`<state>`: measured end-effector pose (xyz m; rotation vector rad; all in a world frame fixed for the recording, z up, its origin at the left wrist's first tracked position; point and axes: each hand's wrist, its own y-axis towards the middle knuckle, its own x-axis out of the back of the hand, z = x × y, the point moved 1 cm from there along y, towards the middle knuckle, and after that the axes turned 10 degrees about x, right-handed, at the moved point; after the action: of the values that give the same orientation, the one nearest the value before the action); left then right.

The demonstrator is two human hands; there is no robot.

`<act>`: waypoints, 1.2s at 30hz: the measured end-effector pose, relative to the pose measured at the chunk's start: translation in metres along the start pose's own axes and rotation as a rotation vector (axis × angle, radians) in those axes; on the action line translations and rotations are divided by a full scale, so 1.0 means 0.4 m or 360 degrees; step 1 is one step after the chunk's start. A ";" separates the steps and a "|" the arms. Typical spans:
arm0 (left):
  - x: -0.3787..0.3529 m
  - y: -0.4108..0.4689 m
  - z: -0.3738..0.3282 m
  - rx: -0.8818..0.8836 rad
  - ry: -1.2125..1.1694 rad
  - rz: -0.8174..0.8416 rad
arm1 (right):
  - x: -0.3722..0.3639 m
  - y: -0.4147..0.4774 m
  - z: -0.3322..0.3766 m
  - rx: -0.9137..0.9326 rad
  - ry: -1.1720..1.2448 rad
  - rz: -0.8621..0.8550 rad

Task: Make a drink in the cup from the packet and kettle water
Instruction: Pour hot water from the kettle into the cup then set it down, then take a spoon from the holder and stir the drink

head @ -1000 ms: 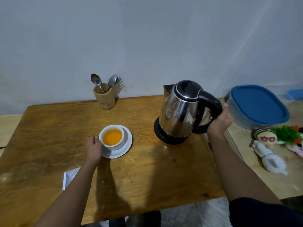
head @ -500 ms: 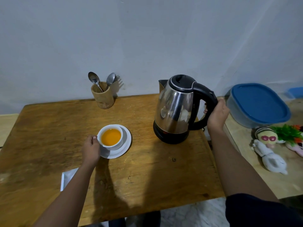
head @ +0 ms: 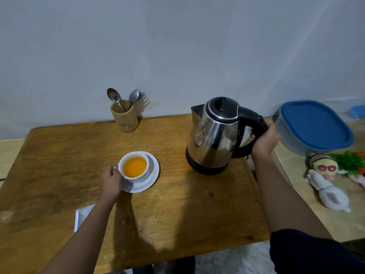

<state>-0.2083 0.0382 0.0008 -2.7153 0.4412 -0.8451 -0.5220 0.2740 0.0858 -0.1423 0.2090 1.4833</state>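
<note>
A white cup [head: 138,176] full of orange liquid stands on a white saucer [head: 152,178] near the middle of the wooden table [head: 187,204]. My left hand [head: 110,181] grips the cup's handle at its left side. A steel kettle [head: 214,138] with a black lid stands upright on the table to the right. My right hand [head: 264,140] is closed around its black handle. A white packet [head: 83,214] lies flat near the table's front left, partly hidden by my left forearm.
A wooden holder [head: 124,120] with two spoons and a fork stands by the wall at the back. On a lower surface to the right sit a grey tub with a blue lid [head: 314,127], soft toys [head: 324,186] and a green plant [head: 347,162].
The kettle has gone from tilted to standing upright on the table, with my right hand still on its handle. My left hand has stayed on the cup.
</note>
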 end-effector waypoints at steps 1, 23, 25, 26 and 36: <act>-0.001 0.000 0.001 -0.0002 0.0001 0.0000 | 0.001 -0.001 -0.004 0.0028 0.0003 0.0024; 0.006 -0.005 -0.016 0.0032 0.0003 0.0073 | 0.008 -0.050 0.020 -0.0045 -0.0383 -0.0059; 0.010 -0.001 -0.015 0.0060 -0.0014 0.0099 | 0.000 -0.049 0.036 0.0045 -0.0502 -0.0069; 0.012 -0.002 -0.016 0.0073 -0.0012 0.0113 | -0.007 -0.047 0.050 0.0130 -0.0584 -0.0038; 0.041 0.001 -0.022 0.0037 -0.0039 0.0256 | -0.263 -0.109 0.238 0.1050 -0.0802 0.0495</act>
<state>-0.2005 0.0304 0.0160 -2.6241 0.6308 -0.7680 -0.4816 0.1894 0.2006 0.8183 0.3071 1.6305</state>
